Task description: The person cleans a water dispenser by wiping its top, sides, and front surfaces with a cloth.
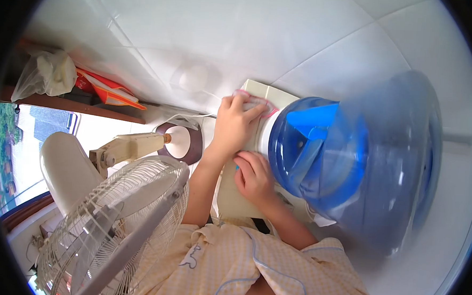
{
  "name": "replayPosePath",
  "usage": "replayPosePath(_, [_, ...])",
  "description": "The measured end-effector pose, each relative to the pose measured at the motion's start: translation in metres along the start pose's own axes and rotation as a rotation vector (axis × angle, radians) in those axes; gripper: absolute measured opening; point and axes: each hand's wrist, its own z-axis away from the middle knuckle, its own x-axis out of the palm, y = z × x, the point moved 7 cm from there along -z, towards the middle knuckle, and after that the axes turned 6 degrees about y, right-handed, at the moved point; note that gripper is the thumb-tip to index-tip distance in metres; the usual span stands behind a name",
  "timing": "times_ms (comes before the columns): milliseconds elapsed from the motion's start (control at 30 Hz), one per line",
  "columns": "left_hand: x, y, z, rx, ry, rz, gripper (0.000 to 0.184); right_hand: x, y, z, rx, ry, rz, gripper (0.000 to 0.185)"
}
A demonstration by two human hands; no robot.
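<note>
My left hand is closed on a pink-edged cloth and presses it on the top of a cream water dispenser, beside the white collar under the bottle. Closer to my body, my right hand rests at the dispenser's edge with its fingers curled. A small bit of blue shows at its fingertips, and what they hold, if anything, is hidden. A large clear blue water bottle sits in the dispenser, with a blue handle piece visible on it.
A standing fan with a wire cage is close on the left. Its round base lies on the floor. A ledge carries a plastic bag and a red-orange packet. A tiled wall is behind the dispenser.
</note>
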Motion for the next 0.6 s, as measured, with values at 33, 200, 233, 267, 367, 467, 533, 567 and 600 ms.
replayPosePath(33, [-0.008,-0.002,0.013,-0.056,-0.008,0.110,0.027,-0.002,0.000,0.000,-0.006,0.014,0.000,0.024])
replayPosePath(200, [-0.031,-0.004,0.075,-0.099,-0.081,0.327,0.030,-0.007,-0.004,0.004,-0.057,0.068,-0.057,0.022])
replayPosePath(233, [-0.033,-0.007,0.087,-0.170,-0.107,0.434,0.032,-0.009,-0.004,0.005,-0.055,0.083,-0.081,0.022])
replayPosePath(267, [-0.035,-0.009,0.098,-0.241,-0.134,0.539,0.035,-0.012,-0.004,0.005,-0.054,0.099,-0.105,0.022])
replayPosePath(367, [-0.049,-0.003,0.131,-0.216,-0.178,0.539,0.038,-0.016,-0.002,0.008,-0.045,0.134,-0.149,0.022])
replayPosePath(467, [-0.069,0.012,0.157,-0.191,-0.208,0.540,0.041,-0.019,0.001,0.012,-0.011,0.177,-0.169,0.022])
replayPosePath(533, [-0.084,0.027,0.173,-0.031,-0.182,0.456,0.043,-0.023,-0.002,0.017,-0.043,0.177,-0.205,0.023])
replayPosePath(567, [-0.090,0.035,0.180,0.042,-0.182,0.411,0.043,-0.025,-0.004,0.021,-0.008,0.145,-0.230,0.024])
replayPosePath(600, [-0.092,0.038,0.186,0.055,-0.184,0.413,0.043,-0.030,-0.008,0.028,-0.010,0.156,-0.224,0.024])
